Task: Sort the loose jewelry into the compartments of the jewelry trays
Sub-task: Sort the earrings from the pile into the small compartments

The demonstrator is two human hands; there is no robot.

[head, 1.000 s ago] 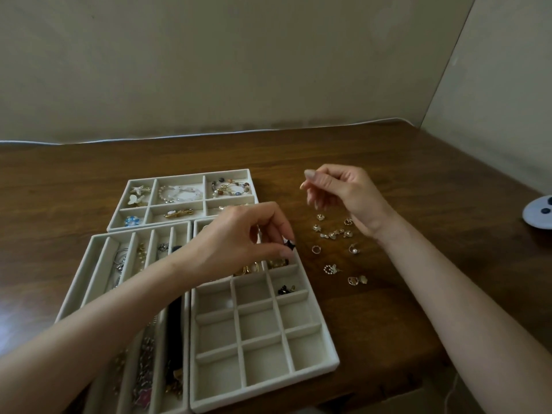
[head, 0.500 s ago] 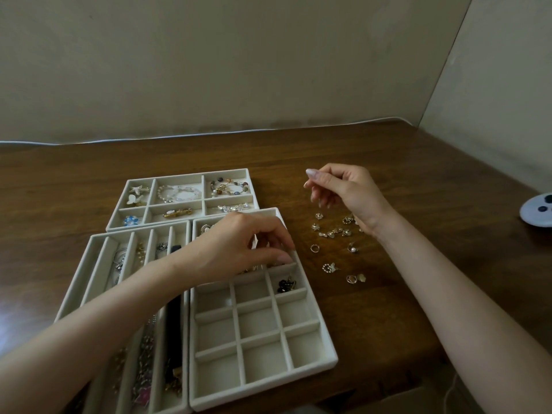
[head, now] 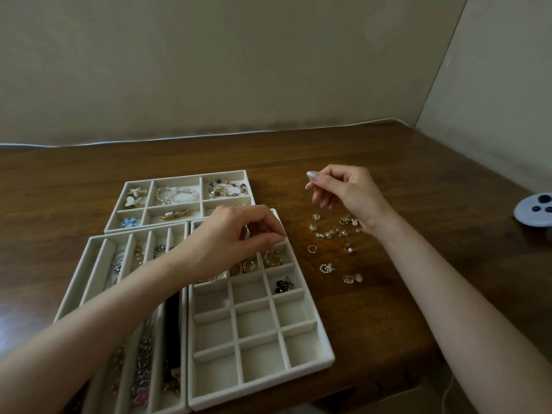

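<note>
— Right of the grid tray point(head: 263, 383), the loose jewelry point(head: 331, 233) lies scattered on the table point(head: 388, 294). Advice?

— Lift matching pairs, one compartment each. Left hand point(head: 233, 237) curls over the top rows, right hand point(head: 349, 189) pinches above it; whether either holds anything, I can't tell.

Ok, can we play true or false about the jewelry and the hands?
1. The loose jewelry lies on the table, right of the grid tray. True.
2. The black earrings sit in the grid tray's right column. True.
3. The blue flower is in the grid tray. False: it sits in the far tray's near-left compartment.
4. The right hand lies flat on the table. False: it hovers above the loose jewelry.
5. The left hand is over the grid tray. True.
</note>
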